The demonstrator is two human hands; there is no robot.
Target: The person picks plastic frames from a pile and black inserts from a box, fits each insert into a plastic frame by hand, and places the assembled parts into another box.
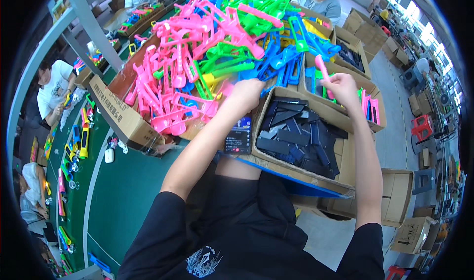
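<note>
Pink plastic part [322, 66] is pinched between thumb and fingers of my right hand [342, 87], above the carton [316, 99]; I should grip lightly. Left hand's [247, 92] fingers I cannot tell.

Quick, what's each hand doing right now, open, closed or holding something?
Left hand: slightly blurred beside the pile; its grip is hidden, so open or closed can't be told.
Right hand: closed, holding a pink part.
</note>
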